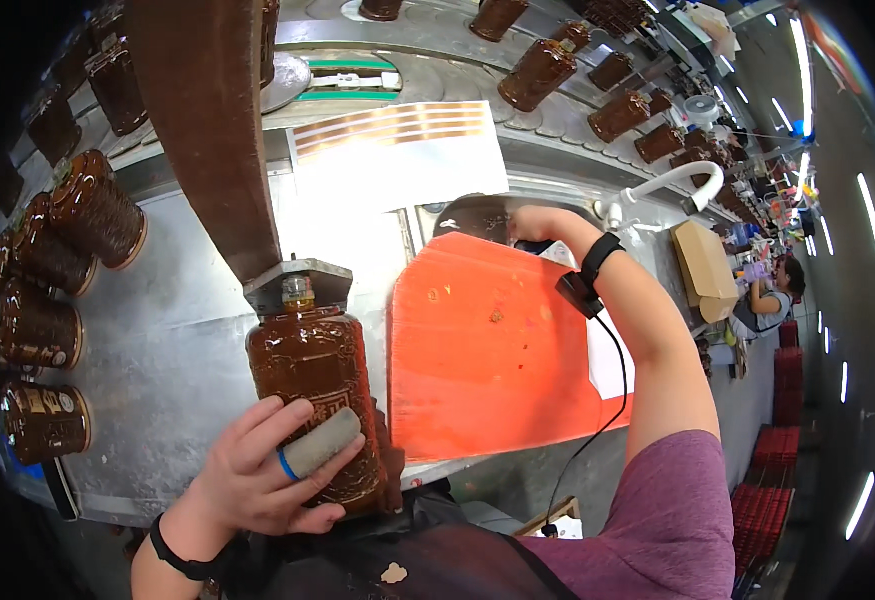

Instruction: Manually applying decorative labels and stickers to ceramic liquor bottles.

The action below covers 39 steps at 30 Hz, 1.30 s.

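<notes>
A glossy brown embossed bottle [303, 350] lies in front of me, its neck pointing away and set against a metal bracket [330, 280]. My left hand [278, 465] grips its near part; one finger wears a grey cover [323, 443] with a blue band. Farther right, my right hand [535, 224] reaches beyond an orange-red board [488, 350], to a dark rounded container [473, 213]. Its fingers are curled and partly hidden, with something dark beneath them that I cannot make out.
A brown post [208, 130] rises behind the bottle. Several brown bottles [46, 415] stand at left; more ride the conveyor [438, 85] at the back. A striped white sheet [398, 150], a white curved pipe [673, 178] and a cardboard box [703, 270] are near. Another person [766, 300] sits far right.
</notes>
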Each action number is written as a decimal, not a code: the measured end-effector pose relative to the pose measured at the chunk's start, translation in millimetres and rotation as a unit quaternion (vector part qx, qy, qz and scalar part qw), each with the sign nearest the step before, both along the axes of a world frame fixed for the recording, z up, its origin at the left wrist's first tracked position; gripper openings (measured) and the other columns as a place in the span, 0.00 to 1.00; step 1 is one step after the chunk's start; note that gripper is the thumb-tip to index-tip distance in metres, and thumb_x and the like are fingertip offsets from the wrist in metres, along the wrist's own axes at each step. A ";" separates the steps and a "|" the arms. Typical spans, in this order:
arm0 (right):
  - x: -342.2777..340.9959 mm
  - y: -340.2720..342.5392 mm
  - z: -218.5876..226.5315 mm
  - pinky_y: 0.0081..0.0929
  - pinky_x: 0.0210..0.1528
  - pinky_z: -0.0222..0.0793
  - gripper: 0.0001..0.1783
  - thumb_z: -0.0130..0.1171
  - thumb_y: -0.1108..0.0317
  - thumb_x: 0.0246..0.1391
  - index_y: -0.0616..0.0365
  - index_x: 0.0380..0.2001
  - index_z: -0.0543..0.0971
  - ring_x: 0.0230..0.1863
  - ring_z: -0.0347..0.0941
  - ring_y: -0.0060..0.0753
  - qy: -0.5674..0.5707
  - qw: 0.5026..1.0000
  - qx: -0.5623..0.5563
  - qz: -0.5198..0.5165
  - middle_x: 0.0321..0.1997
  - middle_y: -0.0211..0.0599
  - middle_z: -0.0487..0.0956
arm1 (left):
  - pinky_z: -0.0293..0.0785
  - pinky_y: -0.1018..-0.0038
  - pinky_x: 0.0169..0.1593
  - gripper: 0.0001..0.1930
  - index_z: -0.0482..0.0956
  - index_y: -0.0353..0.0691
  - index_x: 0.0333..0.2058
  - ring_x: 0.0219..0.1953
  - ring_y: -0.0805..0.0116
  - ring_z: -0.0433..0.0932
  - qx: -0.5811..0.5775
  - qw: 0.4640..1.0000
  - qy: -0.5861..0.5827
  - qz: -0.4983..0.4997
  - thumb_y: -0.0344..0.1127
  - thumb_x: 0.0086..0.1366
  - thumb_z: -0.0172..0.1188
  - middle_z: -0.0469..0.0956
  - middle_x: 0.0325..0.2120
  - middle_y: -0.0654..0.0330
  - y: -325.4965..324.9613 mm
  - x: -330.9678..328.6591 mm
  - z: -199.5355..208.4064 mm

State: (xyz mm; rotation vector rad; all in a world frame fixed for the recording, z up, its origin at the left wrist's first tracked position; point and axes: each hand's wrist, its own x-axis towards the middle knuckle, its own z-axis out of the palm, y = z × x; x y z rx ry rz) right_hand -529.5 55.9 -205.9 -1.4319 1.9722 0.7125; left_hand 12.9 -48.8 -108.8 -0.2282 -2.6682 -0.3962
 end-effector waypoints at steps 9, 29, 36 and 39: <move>-18.9 45.2 38.4 0.28 0.47 0.71 0.15 0.55 0.70 0.54 0.63 0.40 0.85 0.40 0.79 0.31 -0.120 0.889 -0.301 -0.323 0.39 0.37 0.85 | 0.71 0.56 0.60 0.24 0.83 0.48 0.50 0.60 0.55 0.68 -0.002 1.000 0.019 0.016 0.53 0.59 0.59 0.77 0.54 0.65 5.9 -0.2 4.5; 65.8 96.7 173.6 0.21 0.55 0.67 0.17 0.44 0.76 0.62 0.67 0.51 0.77 0.49 0.74 0.24 -0.200 0.629 -0.699 -0.276 0.49 0.37 0.80 | 0.67 0.52 0.63 0.25 0.82 0.44 0.51 0.63 0.51 0.66 -0.036 0.998 0.038 0.032 0.49 0.57 0.60 0.76 0.55 0.60 11.9 -0.6 3.4; 94.7 144.0 235.1 0.19 0.55 0.67 0.17 0.45 0.74 0.64 0.65 0.52 0.78 0.48 0.74 0.21 -0.194 0.592 -0.749 -0.226 0.48 0.35 0.81 | 0.66 0.52 0.64 0.27 0.80 0.43 0.54 0.64 0.50 0.65 -0.053 0.997 0.046 0.041 0.47 0.57 0.58 0.75 0.57 0.58 16.5 0.9 1.0; 106.0 171.7 268.6 0.15 0.44 0.69 0.17 0.46 0.73 0.64 0.63 0.53 0.78 0.39 0.73 0.15 -0.179 0.597 -0.749 -0.223 0.49 0.34 0.81 | 0.65 0.52 0.65 0.27 0.80 0.42 0.54 0.64 0.50 0.65 -0.062 0.996 0.048 0.050 0.46 0.57 0.58 0.74 0.57 0.57 20.5 5.8 3.4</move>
